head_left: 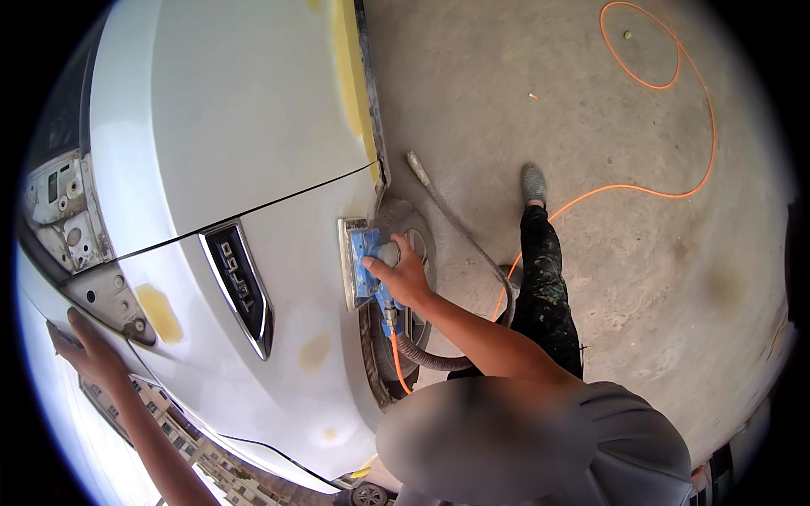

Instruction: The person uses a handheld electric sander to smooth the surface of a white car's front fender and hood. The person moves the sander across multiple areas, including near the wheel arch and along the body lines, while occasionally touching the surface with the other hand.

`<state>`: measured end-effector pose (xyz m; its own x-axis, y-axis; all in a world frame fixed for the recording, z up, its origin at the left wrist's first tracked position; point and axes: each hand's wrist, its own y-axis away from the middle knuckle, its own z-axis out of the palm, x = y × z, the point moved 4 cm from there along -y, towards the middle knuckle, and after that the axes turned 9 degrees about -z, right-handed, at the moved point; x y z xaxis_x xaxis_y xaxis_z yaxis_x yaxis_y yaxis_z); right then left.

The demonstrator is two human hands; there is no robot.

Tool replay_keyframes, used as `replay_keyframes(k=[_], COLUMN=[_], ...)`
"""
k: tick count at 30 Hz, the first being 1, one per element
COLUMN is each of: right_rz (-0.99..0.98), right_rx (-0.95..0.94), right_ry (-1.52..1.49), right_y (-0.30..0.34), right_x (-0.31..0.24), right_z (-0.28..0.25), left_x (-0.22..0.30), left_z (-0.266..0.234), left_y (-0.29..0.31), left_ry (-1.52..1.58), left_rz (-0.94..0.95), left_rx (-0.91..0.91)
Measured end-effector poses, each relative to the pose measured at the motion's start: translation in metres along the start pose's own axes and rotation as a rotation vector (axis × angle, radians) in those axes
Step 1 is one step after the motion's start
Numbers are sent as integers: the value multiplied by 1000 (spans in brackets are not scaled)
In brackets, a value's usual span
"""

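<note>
My right hand (403,274) is wrapped round a blue air sander (364,257). The sander's long flat pad stands against the edge of a silver-white car fender (295,253), just above the wheel arch. An orange air line (398,363) and a dark ribbed hose (430,363) run from the tool's lower end. At the far left, my left hand (91,350) rests on the fender's upper edge with its fingers stretched and apart, holding nothing. Yellowish filler patches (159,312) show on the fender, which carries a dark, chrome-edged badge (239,282).
Behind the sander is a car wheel (413,244). A car door (253,101) with a yellow strip along its edge adjoins the fender. A grey hose (460,223) and a looping orange air line (709,160) lie on the concrete floor (658,278), near a leg in paint-spotted trousers (542,278).
</note>
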<state>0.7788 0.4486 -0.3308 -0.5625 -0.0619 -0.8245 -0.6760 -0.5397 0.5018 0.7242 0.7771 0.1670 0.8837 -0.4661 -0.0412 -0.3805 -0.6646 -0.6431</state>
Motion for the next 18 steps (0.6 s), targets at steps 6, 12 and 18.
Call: replay_keyframes(k=[6, 12, 18], right_rz=[62, 179, 111], right_rx=[45, 40, 17], right_ry=[5, -290, -14], right_y=[-27, -128, -31], right_x=[25, 21, 37], right_z=[-12, -31, -13], left_x=[8, 5, -4], left_z=[-3, 4, -1], left_y=[5, -3, -1], left_ry=[41, 83, -1], left_rz=[-35, -29, -18], left_rx=[-12, -28, 14])
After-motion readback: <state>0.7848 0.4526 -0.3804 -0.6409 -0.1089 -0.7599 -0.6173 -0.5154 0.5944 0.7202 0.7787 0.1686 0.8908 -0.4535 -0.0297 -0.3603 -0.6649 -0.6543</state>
